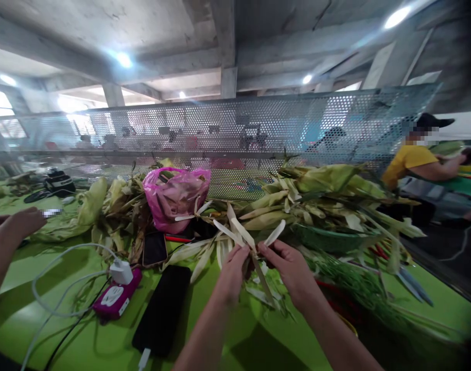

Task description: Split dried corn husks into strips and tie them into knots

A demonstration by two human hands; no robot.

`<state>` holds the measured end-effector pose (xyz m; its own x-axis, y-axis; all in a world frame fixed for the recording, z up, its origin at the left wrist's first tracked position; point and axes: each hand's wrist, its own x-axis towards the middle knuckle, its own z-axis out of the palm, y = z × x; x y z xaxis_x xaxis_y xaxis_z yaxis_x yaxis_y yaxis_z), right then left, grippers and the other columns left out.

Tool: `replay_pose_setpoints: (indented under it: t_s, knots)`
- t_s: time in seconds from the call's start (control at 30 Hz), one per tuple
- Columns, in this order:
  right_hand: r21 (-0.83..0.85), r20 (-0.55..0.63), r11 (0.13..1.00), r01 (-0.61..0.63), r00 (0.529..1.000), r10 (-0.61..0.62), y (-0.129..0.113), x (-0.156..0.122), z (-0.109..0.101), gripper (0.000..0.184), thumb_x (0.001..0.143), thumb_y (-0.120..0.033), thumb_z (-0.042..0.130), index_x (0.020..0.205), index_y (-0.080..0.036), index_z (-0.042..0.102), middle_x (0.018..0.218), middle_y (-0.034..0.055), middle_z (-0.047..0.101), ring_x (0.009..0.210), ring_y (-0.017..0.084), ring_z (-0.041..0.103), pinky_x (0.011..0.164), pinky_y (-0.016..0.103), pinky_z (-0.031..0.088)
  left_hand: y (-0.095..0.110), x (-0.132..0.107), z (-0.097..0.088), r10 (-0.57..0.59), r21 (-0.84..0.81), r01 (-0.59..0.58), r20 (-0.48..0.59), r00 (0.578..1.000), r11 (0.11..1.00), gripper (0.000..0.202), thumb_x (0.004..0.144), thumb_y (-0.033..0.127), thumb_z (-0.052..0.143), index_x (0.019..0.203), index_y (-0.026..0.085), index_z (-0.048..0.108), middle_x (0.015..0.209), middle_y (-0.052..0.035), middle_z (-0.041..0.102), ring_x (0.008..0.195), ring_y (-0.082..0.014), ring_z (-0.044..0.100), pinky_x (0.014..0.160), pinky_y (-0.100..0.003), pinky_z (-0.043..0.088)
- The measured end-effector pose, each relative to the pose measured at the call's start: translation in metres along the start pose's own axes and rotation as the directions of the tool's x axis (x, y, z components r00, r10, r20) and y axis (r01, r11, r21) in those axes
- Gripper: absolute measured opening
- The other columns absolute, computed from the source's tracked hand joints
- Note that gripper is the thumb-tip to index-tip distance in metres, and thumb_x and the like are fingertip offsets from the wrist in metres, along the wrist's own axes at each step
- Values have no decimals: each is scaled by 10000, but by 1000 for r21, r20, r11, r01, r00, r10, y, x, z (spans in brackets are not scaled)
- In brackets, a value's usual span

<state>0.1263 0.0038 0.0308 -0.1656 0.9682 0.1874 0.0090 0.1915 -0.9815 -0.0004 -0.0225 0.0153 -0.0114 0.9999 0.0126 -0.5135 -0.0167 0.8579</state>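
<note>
My left hand (232,270) and my right hand (287,268) meet over the green table (34,319), both pinching a small bundle of pale leaf strips (254,242) that fan upward between the fingers. One strip hangs down below the hands. A heap of green and yellow husk leaves (320,198) lies just behind, over a green basket (328,239). More loose pale strips (196,255) lie to the left of my hands.
A black phone (161,309) and a pink power strip (117,296) with a white charger lie at left. A pink plastic bag (177,196) sits behind. Another person's hand (21,224) rests far left. A person in yellow (413,159) works at right. Perforated metal screen (235,129) backs the table.
</note>
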Motion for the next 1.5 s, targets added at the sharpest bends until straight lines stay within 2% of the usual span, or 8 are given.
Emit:
replay_pose_setpoints:
  t_s: [0.13, 0.27, 0.4, 0.5, 0.6, 0.83, 1.27, 1.5]
  knots:
    - [129, -61, 992, 6, 998, 2, 3, 0, 3, 267, 650, -426, 774, 782, -203, 708, 767, 30, 712, 769, 225, 632, 823, 366, 472, -1, 0, 2, 23, 62, -26, 50, 998, 998, 288, 677, 430, 730, 746, 170, 628, 512, 63, 369, 477, -74, 284, 495, -228, 233]
    - [212, -58, 976, -57, 996, 70, 5, 3, -2, 289, 631, -444, 786, 758, -198, 703, 714, 30, 696, 710, 216, 628, 747, 347, 484, -4, 1, 2, 69, 93, -77, 85, 994, 993, 314, 671, 427, 743, 811, 157, 664, 552, 35, 450, 549, -97, 402, 545, -225, 306]
    - [208, -60, 977, -50, 996, 64, 2, 5, -13, 423, 656, -427, 775, 1005, -211, 673, 920, 44, 687, 791, 200, 617, 725, 307, 478, -5, 4, -1, 79, 178, -101, 126, 989, 979, 341, 684, 463, 720, 768, 149, 616, 588, 34, 473, 563, -94, 401, 552, -229, 306]
    - [69, -114, 995, 68, 992, -60, -2, 6, -20, 518, 683, -423, 752, 1154, -260, 613, 1113, 50, 624, 977, 228, 580, 814, 316, 465, -6, 6, -2, 70, 240, -107, 159, 985, 965, 335, 685, 453, 714, 724, 151, 575, 599, 30, 492, 573, -94, 416, 561, -234, 322]
    - [-184, -24, 971, 156, 986, -163, -2, 6, -20, 348, 677, -432, 752, 958, -234, 699, 1144, 68, 587, 1080, 267, 526, 882, 344, 433, -8, 5, -1, 44, 261, -89, 175, 984, 961, 286, 705, 402, 703, 745, 154, 567, 617, 21, 521, 575, -91, 447, 561, -231, 339]
    - [44, 51, 999, -7, 999, 5, 0, 1, -10, 231, 686, -371, 749, 715, -183, 619, 668, -8, 585, 654, 150, 527, 662, 283, 427, -15, 4, 0, -22, 253, -33, 212, 977, 967, 362, 742, 501, 650, 699, 167, 519, 504, 38, 475, 445, -78, 419, 460, -225, 313]
    - [150, 12, 984, -97, 995, 96, 5, -3, 0, 291, 660, -421, 759, 754, -182, 624, 539, -31, 591, 394, 106, 468, 392, 243, 375, -18, 0, 2, -54, 246, -2, 220, 974, 969, 363, 718, 444, 702, 902, 156, 579, 586, 23, 544, 495, -94, 485, 470, -213, 352]
    - [34, -81, 999, 21, 997, -18, 4, 4, -8, 311, 692, -457, 739, 797, -166, 700, 773, 38, 691, 750, 189, 601, 735, 300, 468, -12, 1, -4, 18, 98, -26, 76, 997, 995, 203, 775, 351, 631, 765, 172, 536, 575, 14, 572, 510, -105, 515, 534, -227, 393]
